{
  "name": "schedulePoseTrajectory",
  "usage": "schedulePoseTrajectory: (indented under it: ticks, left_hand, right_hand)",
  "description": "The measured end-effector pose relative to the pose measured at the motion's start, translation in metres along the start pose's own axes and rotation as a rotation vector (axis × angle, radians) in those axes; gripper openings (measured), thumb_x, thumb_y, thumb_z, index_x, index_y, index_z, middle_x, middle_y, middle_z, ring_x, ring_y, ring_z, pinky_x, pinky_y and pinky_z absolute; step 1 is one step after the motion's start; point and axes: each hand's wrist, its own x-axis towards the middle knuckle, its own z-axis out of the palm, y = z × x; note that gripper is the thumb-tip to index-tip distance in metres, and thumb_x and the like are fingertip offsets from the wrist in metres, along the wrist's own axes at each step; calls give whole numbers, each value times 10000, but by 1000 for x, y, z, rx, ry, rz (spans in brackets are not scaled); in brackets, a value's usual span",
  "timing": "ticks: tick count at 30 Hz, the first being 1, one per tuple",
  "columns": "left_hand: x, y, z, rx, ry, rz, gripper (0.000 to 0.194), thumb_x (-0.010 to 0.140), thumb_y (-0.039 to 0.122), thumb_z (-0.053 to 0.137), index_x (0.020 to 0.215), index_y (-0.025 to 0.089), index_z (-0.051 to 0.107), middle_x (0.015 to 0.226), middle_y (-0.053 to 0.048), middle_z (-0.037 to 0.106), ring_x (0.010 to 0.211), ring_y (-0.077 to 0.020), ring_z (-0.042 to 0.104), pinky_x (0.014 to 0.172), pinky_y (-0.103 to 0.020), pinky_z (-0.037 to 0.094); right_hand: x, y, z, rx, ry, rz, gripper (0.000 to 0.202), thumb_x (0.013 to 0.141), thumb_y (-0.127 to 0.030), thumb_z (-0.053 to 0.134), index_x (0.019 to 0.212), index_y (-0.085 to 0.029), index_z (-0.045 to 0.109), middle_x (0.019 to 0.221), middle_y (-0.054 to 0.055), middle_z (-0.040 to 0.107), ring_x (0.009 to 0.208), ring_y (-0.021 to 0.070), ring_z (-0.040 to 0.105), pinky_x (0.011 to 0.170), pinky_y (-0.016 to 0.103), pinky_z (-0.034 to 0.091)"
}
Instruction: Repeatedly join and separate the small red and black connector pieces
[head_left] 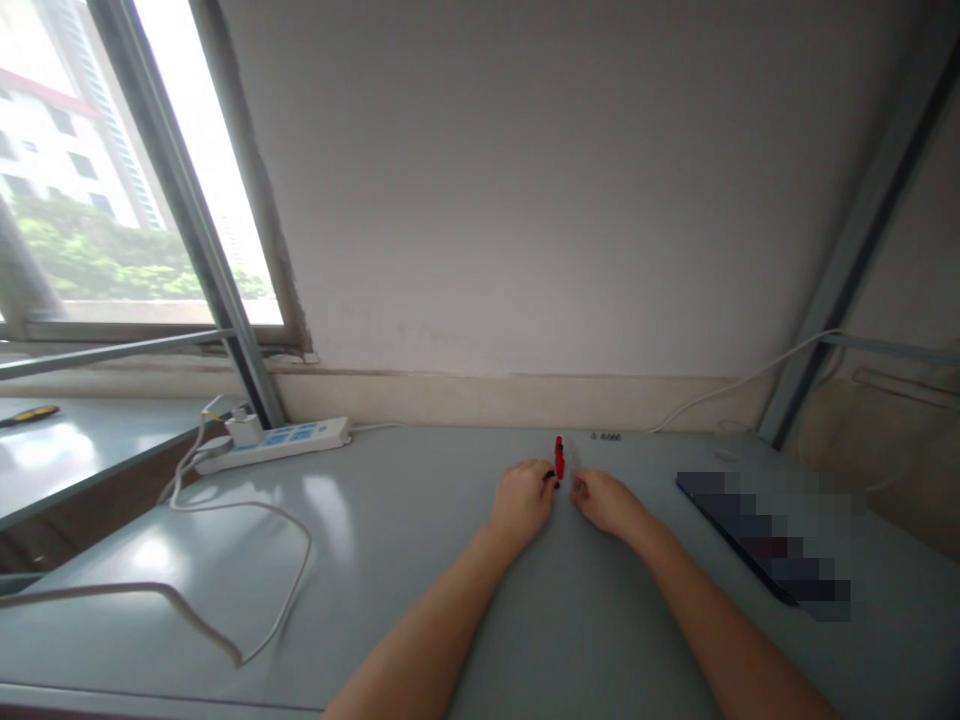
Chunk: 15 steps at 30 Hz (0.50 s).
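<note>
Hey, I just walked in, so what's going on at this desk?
A person has both bare hands together over the gray desk. The left hand is at a small red and black object, which stands out just beyond its fingertips. The right hand is close beside it; whether it grips anything is too small to tell. A few small dark pieces lie near the wall, and a white power strip sits off to the left.

So on our desk (pixel 420 540) we've got a power strip (pixel 281 443) back left, a little item (pixel 559 460) between our left hand (pixel 525 497) and right hand (pixel 602 499), tiny bits (pixel 610 436) lined up behind the right one, and a flat item (pixel 742 535) further right.
</note>
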Motion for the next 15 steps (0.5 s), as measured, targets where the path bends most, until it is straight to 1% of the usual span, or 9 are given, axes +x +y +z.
schedulePoseTrajectory:
  ticks: [4, 9, 12, 15]
  left_hand:
    - [1, 2, -2, -131, 125, 19, 213, 792, 231, 419, 893, 197, 604, 878, -52, 636, 767, -163, 541, 747, -273, 405]
    - [1, 3, -4, -232, 197, -2, 185, 791, 227, 433, 897, 192, 580, 860, -40, 635, 739, -143, 536, 734, -257, 414]
    - [1, 3, -3, -241, 247, -12, 176, 794, 237, 436, 901, 194, 569, 854, -36, 632, 730, -137, 536, 723, -252, 413]
    - [0, 4, -2, -223, 255, -6, 174, 796, 249, 437, 897, 192, 567, 825, -35, 630, 711, -135, 537, 705, -248, 411]
  right_hand:
    - [-3, -3, -2, 9, -2, -43, 157, 783, -162, 448, 838, -158, 595, 825, 101, 646, 763, 180, 587, 612, 239, 345]
    - [-2, -3, -1, 53, 2, -68, 179, 805, -160, 417, 874, -156, 581, 864, 88, 646, 770, 168, 586, 633, 234, 352]
    - [-2, -3, -2, 30, -7, -64, 175, 811, -171, 414, 872, -158, 577, 864, 89, 650, 773, 168, 589, 632, 230, 352]
    - [-2, -4, -3, 10, -21, -60, 177, 812, -171, 414, 878, -154, 578, 868, 102, 652, 778, 177, 595, 629, 234, 354]
